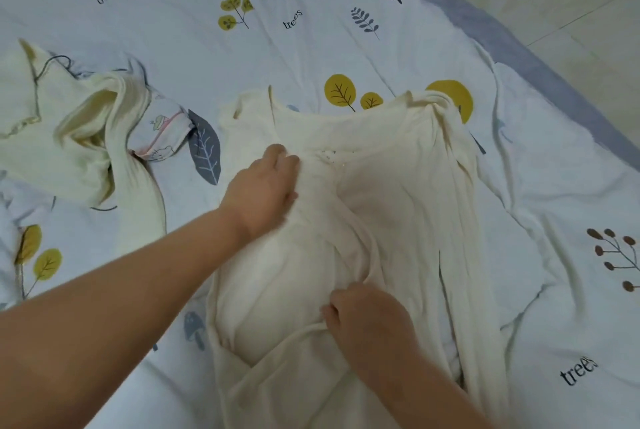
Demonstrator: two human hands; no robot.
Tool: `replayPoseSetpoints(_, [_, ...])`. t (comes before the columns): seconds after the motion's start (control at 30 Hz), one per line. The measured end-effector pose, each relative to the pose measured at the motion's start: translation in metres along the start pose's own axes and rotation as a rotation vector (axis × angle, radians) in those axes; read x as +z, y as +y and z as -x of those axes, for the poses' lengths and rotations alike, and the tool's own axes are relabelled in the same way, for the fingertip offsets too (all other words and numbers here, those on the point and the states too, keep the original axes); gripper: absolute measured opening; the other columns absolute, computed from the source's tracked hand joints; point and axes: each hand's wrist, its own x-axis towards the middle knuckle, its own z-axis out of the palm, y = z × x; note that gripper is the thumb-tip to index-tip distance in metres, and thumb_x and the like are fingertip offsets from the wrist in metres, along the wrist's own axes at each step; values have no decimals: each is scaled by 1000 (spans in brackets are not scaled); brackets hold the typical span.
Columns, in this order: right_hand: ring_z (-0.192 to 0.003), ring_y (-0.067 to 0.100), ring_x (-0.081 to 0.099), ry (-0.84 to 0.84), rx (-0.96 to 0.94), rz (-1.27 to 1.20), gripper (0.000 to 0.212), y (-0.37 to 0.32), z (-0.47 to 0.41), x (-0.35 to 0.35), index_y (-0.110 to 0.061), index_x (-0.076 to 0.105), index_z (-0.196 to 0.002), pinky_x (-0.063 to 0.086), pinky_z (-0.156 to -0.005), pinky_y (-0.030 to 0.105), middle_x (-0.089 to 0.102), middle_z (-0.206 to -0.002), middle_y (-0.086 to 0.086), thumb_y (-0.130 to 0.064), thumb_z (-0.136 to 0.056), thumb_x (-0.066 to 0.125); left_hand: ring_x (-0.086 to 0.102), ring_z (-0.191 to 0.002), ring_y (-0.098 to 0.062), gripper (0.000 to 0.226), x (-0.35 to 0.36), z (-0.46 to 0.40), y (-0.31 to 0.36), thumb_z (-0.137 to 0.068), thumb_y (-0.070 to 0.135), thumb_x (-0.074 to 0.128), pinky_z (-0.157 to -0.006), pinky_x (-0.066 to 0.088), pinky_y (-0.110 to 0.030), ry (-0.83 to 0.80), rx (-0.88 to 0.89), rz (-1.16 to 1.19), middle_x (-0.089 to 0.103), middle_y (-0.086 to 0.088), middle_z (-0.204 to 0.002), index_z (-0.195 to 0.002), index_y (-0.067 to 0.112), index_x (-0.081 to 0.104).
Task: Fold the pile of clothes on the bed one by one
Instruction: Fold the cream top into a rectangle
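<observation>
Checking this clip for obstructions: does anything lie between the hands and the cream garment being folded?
Nothing visible does. The left hand and right hand both already grip the cream garment; the pile of clothes lies apart, to the left.

The bed [311,48] wears a pale blue leaf-print sheet. A cream top [391,193] lies spread on it. Crumpled cream clothes [79,138] lie to its left

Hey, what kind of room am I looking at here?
Most likely a bedroom at home. A printed bedsheet covers a bed, clothes lie on it: a cream top under both hands, a pile at the left. Tiled floor shows beyond the bed's edge.
</observation>
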Motion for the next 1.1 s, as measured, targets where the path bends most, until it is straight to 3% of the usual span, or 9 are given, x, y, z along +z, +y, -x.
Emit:
replayPoseSetpoints(0.13, [-99,22,59,-145,55,-112,37,4,19,-3,-28,31,-136,45,-80,30,61,-107,3,-35,-100,31,58,-75,-40,41,16,49,2,-73,17,60,-61,46,-40,128,-40,-6,52,-27,-107,-109,0,52])
replayPoseSetpoints(0.2, [-99,24,59,-253,3,-49,39,-1,24,5,-27,29,-139,47,-83,33,61,-108,5,-27,-100,32,56,-71,-38,38,22,75,6,-68,19,62,-57,41,-35,89,-57,-2,53,-23,-95,-101,2,54])
replayPoseSetpoints(0.4, [-77,19,55,-197,31,-167,10,-10,30,11,-19,47,-91,38,-66,26,51,-74,-5,-20,-94,38,58,-61,-28,39,38,153,16,-52,38,77,-49,43,-31,-73,-54,-51,54,-7,-77,-76,14,57])
replayPoseSetpoints(0.47, [-66,15,48,-105,66,-238,18,-12,39,11,-17,45,-79,40,-62,27,43,-63,-7,-26,-94,41,58,-64,-23,29,41,178,15,-54,46,61,-54,39,-29,-139,-43,-66,52,0,-77,-68,21,55])
replayPoseSetpoints(0.6, [-54,13,50,52,191,-475,36,-20,58,6,-13,55,-66,47,-59,27,54,-56,-3,-41,-89,54,53,-76,-20,38,35,212,-3,-33,29,81,-63,46,-39,-225,43,-180,52,2,-82,-60,25,54])
replayPoseSetpoints(0.73, [-50,7,38,125,408,-637,22,-9,74,4,-16,47,-68,35,-47,15,44,-57,-7,-13,-81,64,48,-105,-29,34,12,231,-5,-57,18,81,-91,41,-57,-476,44,-476,56,-15,-111,-88,21,66])
replayPoseSetpoints(0.83, [-65,5,48,8,506,-643,28,1,83,8,-18,43,-103,40,-53,18,46,-76,-12,-3,-85,57,36,-125,-29,43,4,228,9,-89,4,42,-107,22,-45,-632,20,-583,35,-14,-137,-131,15,41])
replayPoseSetpoints(0.97, [-81,11,57,18,574,-762,54,5,89,11,-21,37,-130,42,-56,16,52,-92,-11,4,-85,52,54,-87,-20,23,3,192,40,-94,13,40,-74,36,-27,-370,-164,-89,59,-4,-105,-106,12,59])
replayPoseSetpoints(1.1, [-80,3,55,23,619,-891,49,9,89,9,-25,42,-125,42,-52,14,50,-88,-20,1,-85,54,61,-89,-25,21,15,126,53,-93,16,46,-74,42,-25,-51,-465,514,66,-9,-96,-98,4,63])
